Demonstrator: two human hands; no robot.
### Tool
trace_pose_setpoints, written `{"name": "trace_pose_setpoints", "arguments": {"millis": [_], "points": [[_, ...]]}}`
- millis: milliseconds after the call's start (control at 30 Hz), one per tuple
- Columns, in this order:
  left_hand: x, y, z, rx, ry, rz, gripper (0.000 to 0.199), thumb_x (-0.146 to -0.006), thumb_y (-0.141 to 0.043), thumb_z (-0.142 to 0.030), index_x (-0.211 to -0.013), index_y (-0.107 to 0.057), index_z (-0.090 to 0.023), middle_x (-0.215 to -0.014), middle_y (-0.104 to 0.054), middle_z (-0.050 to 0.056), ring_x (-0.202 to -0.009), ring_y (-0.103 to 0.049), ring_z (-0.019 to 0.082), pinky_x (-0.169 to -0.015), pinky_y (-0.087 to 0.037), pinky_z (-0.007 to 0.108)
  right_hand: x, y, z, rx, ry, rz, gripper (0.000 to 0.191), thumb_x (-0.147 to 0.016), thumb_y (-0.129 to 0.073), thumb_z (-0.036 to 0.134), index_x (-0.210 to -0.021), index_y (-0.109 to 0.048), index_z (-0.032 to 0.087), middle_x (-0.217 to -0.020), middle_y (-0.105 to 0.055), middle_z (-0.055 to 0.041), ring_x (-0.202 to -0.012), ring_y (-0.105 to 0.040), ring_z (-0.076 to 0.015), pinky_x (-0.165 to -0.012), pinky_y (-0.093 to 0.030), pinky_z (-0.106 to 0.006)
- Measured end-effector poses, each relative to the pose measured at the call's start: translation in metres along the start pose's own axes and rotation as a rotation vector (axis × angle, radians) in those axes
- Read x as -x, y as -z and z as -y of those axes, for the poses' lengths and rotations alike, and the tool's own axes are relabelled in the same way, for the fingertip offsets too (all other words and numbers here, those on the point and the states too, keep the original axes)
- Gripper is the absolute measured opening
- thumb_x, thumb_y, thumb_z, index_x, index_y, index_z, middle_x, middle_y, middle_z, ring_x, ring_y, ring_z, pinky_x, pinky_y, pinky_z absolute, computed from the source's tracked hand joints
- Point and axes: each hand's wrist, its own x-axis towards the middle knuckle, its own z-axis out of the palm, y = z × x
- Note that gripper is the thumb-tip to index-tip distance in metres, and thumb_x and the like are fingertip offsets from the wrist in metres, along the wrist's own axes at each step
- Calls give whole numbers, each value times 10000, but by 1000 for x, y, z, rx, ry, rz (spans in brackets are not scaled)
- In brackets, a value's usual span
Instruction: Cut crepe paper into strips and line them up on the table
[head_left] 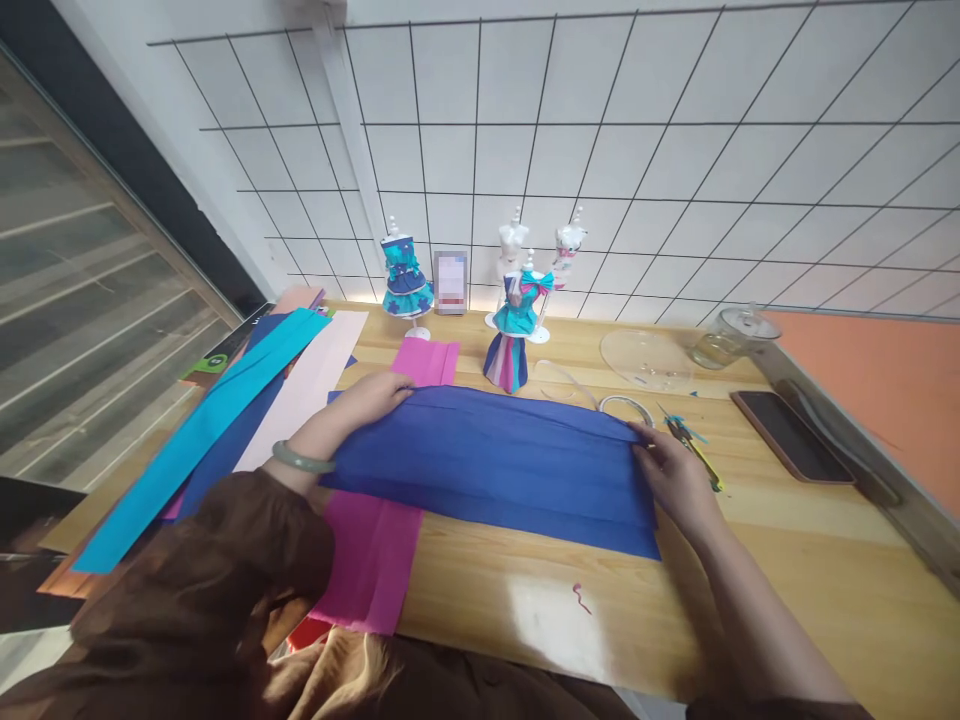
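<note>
A wide dark blue sheet (495, 465) is stretched sideways above the wooden table, crossing over a magenta strip (375, 560). At its upper left edge my left hand (379, 398) has its fingers closed on the sheet. My right hand (671, 475) pinches the upper right corner. Behind the sheet stands a small dress form in a teal top and striped skirt (517, 320). Another form, in a blue and teal dress (406, 280), is further left.
Cyan (202, 430) and pale pink strips (311, 375) lie in a pile at the left. On the right are a yellow cutter (705, 462), a phone (791, 435), a clear plate (646, 360) and a glass cup (731, 338). A white grid wall (600, 160) rises behind.
</note>
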Motion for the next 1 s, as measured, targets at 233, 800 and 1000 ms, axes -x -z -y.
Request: {"name": "trace_pose_setpoints", "arguments": {"millis": [233,800,1000], "points": [[9,-41,-8,-196,20,-287,314,-837,-446,-215,-1130,-548,-164,-1131,-553,126,-1092,-477,266,-888,-381,384,26,17,13,150,135,-131,376,-832,-487,320,-1170,-547,169,-1125,-566,-138,-1006,-554,-259,-850,-460,-428],[96,-98,-92,-251,-385,-192,361,-836,-427,-86,-1174,-528,-163,-1089,-590,100,-1021,-512,222,-858,-434,382,96,23,50,286,599,248,314,-892,-363,148,-1133,-564,134,-986,-657,-124,-910,-598,-210,-793,-492,-379],[94,-90,-89,-192,-392,-307,289,-841,-433,-78,-1060,-597,-170,-1093,-587,95,-1043,-499,223,-856,-444,381,98,40,49,14,357,207,295,-866,-435,170,-1143,-531,202,-996,-638,-80,-913,-593,-175,-766,-511,-314]]}}
